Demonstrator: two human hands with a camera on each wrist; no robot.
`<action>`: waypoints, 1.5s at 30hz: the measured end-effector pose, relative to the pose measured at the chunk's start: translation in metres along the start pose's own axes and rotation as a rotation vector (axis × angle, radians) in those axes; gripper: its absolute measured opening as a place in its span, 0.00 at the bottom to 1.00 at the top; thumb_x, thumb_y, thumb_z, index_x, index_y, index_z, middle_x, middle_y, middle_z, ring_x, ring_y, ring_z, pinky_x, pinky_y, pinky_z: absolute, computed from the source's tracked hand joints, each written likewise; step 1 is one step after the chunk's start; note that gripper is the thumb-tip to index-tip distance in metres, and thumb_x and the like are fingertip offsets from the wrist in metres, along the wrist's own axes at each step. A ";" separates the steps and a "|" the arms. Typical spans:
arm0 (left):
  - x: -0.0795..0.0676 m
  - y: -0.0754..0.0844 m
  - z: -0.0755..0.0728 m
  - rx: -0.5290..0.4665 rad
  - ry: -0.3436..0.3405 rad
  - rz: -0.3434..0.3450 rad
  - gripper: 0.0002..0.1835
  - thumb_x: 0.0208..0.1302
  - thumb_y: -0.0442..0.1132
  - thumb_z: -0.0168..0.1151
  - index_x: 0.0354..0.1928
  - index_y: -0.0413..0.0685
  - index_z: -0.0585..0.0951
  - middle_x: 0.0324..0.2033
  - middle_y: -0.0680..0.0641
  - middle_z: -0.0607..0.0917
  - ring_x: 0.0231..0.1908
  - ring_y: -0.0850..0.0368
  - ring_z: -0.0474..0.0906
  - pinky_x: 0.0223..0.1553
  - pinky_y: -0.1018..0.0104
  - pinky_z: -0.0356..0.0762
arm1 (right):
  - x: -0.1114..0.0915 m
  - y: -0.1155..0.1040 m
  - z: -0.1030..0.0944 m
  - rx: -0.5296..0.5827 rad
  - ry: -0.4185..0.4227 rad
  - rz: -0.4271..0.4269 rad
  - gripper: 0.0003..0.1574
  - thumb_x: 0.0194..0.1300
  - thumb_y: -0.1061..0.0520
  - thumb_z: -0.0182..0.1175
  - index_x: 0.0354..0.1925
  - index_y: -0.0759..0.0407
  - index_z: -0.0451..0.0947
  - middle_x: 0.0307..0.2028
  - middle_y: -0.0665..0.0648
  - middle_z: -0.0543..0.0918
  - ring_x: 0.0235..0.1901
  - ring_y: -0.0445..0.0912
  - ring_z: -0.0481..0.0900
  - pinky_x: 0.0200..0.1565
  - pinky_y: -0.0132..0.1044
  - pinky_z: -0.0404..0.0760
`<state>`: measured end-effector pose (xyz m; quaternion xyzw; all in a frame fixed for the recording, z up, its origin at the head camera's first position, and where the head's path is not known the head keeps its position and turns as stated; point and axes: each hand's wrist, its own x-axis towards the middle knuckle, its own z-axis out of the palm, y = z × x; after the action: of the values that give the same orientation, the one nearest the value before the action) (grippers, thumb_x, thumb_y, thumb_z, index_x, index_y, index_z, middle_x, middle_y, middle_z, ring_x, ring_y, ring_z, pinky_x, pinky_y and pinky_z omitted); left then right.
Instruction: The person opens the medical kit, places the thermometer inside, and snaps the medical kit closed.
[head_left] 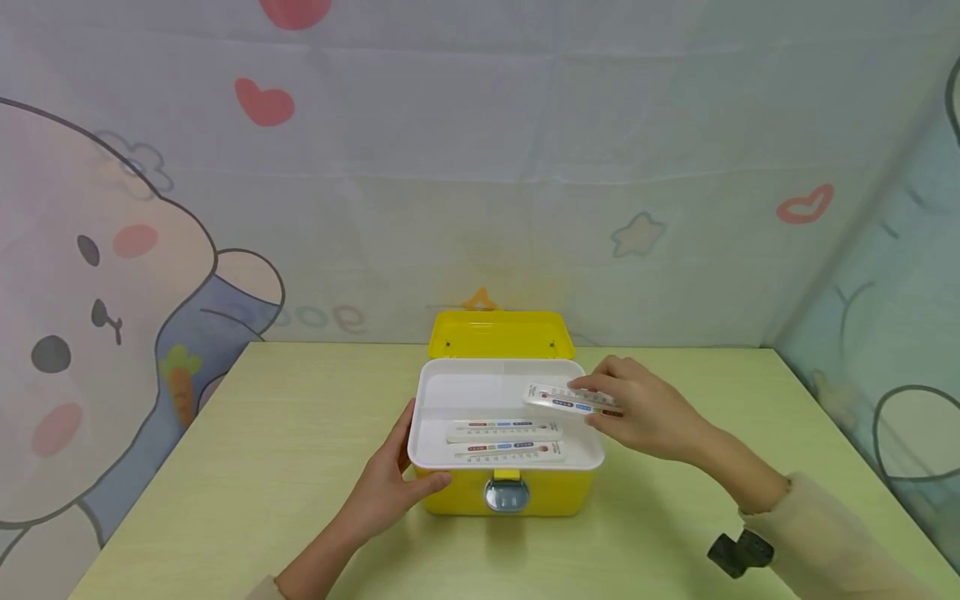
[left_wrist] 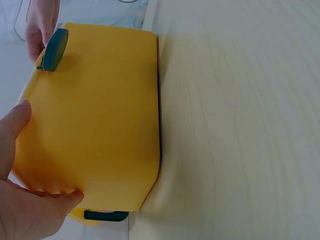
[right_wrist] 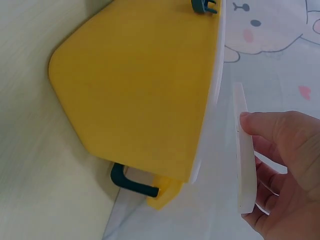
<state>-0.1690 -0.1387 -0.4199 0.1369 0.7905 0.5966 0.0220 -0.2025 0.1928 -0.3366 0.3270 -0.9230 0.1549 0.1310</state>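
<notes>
A yellow storage box [head_left: 558,493] with a raised lid [head_left: 501,335] stands on the table, a white tray [head_left: 457,387] in its top. Two white thermometers, an upper one [head_left: 504,431] and a lower one [head_left: 510,452], lie side by side in the tray's front part. My right hand [head_left: 652,408] pinches a third thermometer [head_left: 551,395] above the tray's right side; the right wrist view shows that thermometer [right_wrist: 246,165] edge-on, apart from the rim. My left hand [head_left: 384,493] holds the box's front left corner, thumb on the front and fingers along the left side.
A round latch [head_left: 507,496] sits on the box's front. Dark handles stick out near the lid, one seen in the left wrist view [left_wrist: 106,215]. Behind the pale wooden table [head_left: 262,467] hangs a printed cloth [head_left: 465,150]. A small black device [head_left: 740,554] is at my right sleeve.
</notes>
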 end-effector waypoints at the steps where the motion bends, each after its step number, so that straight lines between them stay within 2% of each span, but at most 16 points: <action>1: 0.000 0.000 0.000 -0.001 0.001 -0.001 0.55 0.49 0.38 0.71 0.72 0.65 0.45 0.64 0.53 0.66 0.58 0.54 0.70 0.63 0.48 0.60 | 0.001 -0.002 0.000 -0.002 -0.002 -0.004 0.22 0.51 0.56 0.69 0.47 0.53 0.81 0.39 0.49 0.75 0.35 0.40 0.66 0.32 0.28 0.73; 30: 0.000 -0.002 0.000 -0.008 0.007 -0.002 0.55 0.49 0.39 0.71 0.72 0.62 0.44 0.66 0.53 0.63 0.61 0.53 0.67 0.63 0.50 0.61 | 0.020 -0.038 0.016 0.097 -0.066 -0.130 0.21 0.53 0.52 0.68 0.48 0.49 0.80 0.38 0.45 0.74 0.35 0.37 0.66 0.35 0.27 0.71; 45: 0.000 -0.003 -0.001 -0.026 -0.014 0.018 0.55 0.49 0.39 0.71 0.72 0.64 0.44 0.66 0.54 0.62 0.62 0.53 0.65 0.63 0.49 0.59 | 0.028 -0.047 0.024 0.187 -0.126 -0.075 0.19 0.55 0.55 0.65 0.48 0.49 0.81 0.38 0.45 0.75 0.36 0.39 0.67 0.35 0.28 0.71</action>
<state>-0.1702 -0.1402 -0.4228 0.1478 0.7812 0.6060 0.0240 -0.1965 0.1339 -0.3398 0.3814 -0.8980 0.2144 0.0472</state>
